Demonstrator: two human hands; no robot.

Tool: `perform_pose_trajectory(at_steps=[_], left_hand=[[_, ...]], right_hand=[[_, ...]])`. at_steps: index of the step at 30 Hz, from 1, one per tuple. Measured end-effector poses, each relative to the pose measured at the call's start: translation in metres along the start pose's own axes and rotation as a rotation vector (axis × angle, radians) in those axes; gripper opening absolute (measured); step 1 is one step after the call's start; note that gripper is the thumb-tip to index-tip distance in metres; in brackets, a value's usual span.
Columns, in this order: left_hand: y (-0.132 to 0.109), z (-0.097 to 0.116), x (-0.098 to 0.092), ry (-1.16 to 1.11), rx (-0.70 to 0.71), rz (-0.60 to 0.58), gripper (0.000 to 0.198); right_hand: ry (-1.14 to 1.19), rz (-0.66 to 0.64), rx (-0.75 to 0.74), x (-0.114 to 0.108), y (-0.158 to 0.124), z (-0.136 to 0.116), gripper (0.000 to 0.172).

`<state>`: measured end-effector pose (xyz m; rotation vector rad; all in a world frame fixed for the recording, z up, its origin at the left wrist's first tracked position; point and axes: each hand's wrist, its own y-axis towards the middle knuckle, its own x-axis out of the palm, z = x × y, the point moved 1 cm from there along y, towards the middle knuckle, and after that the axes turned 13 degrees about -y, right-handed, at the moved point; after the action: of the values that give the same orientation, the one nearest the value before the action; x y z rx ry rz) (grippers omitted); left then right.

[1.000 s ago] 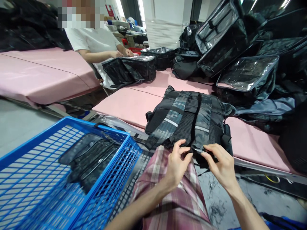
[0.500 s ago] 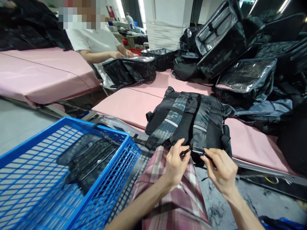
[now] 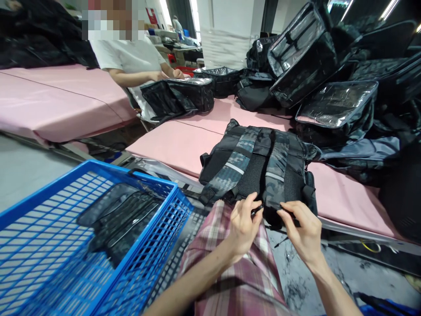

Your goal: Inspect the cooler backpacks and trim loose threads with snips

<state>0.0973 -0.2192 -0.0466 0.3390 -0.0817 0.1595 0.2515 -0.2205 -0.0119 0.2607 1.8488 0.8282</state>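
A dark camouflage backpack lies with its shoulder straps facing up at the front edge of the pink table. Its right shoulder strap runs down toward my hands and carries a pale reflective stripe. My left hand pinches a small black buckle just left of that strap's lower end. On the other side, my right hand has thumb and fingertips closed at the strap's lower edge. What exactly lies between those fingertips is too small and dark to make out.
A blue plastic crate holding dark camouflage fabric pieces stands at left. Open bags with silvery linings are piled at the table's right. Across the pink table, a co-worker in a white shirt handles another bag.
My right hand has shifted slightly left, and my left hand slightly right, bringing them closer together. The strap's lower end has changed its fold a little. The backpack stays in place.
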Motion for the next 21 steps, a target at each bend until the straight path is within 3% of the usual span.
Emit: perform_pose_trajectory(at_steps=[3,7,9,11,12,15,19,21], left_hand=[[-0.001,-0.002,0.003,-0.062,-0.092,0.013,0.04],[-0.001,-0.004,0.005,-0.4,-0.534,-0.019,0.036],[0.0,-0.005,0.005,-0.592,-0.719,-0.062,0.029],[0.001,-0.006,0.003,-0.709,-0.802,-0.087,0.031],[0.002,-0.008,0.002,-0.737,-0.814,-0.096,0.032],[0.001,-0.013,0.0,-0.762,-0.83,-0.159,0.037],[-0.002,-0.018,-0.009,-0.595,-0.778,-0.218,0.032],[-0.001,-0.015,-0.021,-0.242,-0.575,-0.231,0.026]], right_hand=[[-0.02,-0.034,0.029,0.004,0.001,0.008,0.007],[0.147,-0.072,0.161,0.006,0.007,0.022,0.013],[0.262,-0.236,0.047,0.007,0.013,0.022,0.039],[0.294,-0.439,-0.152,0.008,0.018,0.019,0.065],[0.291,-0.537,-0.24,0.009,0.02,0.018,0.067],[0.276,-0.702,-0.389,0.013,0.025,0.016,0.042],[0.203,-0.623,-0.421,0.021,0.022,0.018,0.032],[0.229,-0.554,-0.408,0.024,0.018,0.019,0.025]])
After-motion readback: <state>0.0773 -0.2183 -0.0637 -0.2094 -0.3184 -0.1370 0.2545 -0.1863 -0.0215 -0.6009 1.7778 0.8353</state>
